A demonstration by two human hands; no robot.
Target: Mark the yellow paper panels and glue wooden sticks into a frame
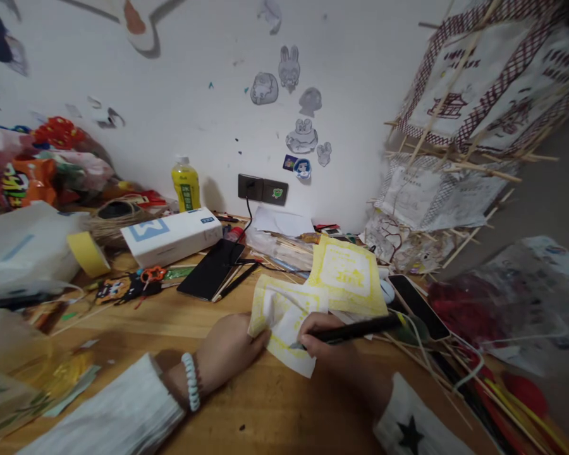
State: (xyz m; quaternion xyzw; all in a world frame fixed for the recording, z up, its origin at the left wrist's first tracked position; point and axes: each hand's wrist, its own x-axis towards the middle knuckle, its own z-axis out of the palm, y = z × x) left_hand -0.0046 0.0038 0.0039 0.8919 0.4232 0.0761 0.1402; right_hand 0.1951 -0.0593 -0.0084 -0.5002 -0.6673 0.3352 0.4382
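Yellow-bordered sheet (277, 306), lower centre of the frame, is pinched at its left edge by the left hand (232, 347), a black pen-like tool (360, 328) being gripped over it in the right hand (326, 344); border and some marks already present, white areas apparently left bare.

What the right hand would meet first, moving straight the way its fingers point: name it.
The right hand, gripping a black pen-like tool, would likely meet the yellow-bordered white sheet first, the one the left hand holds; depth is unclear, so they may already touch.
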